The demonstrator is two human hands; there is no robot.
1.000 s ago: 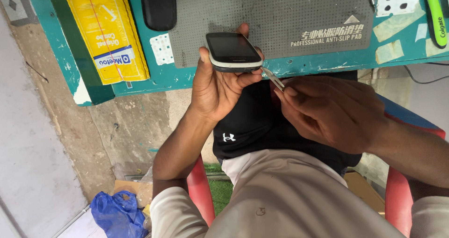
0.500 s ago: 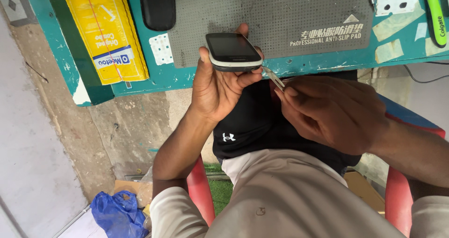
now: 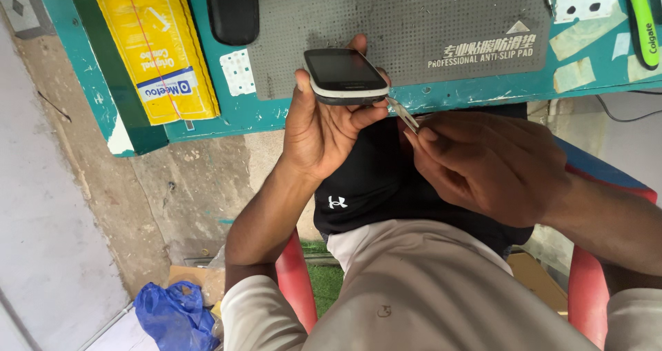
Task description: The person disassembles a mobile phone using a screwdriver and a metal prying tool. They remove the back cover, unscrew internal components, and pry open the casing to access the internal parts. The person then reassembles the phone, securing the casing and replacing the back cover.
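Note:
My left hand [image 3: 323,127] grips a small dark phone [image 3: 343,74] with a pale rim, screen up, held just in front of the table's edge. My right hand [image 3: 483,161] pinches a thin metal tool [image 3: 402,114], whose tip touches the phone's lower right edge. Both hands hover over my lap, above black shorts and a pale shirt.
A teal table [image 3: 276,120] carries a grey anti-slip mat [image 3: 427,20], a yellow packet [image 3: 155,47], a black oblong object [image 3: 233,6], a small white dotted card [image 3: 238,72] and a green tube [image 3: 641,20]. Red chair arms [image 3: 296,282] flank me. A blue bag [image 3: 176,316] lies on the floor.

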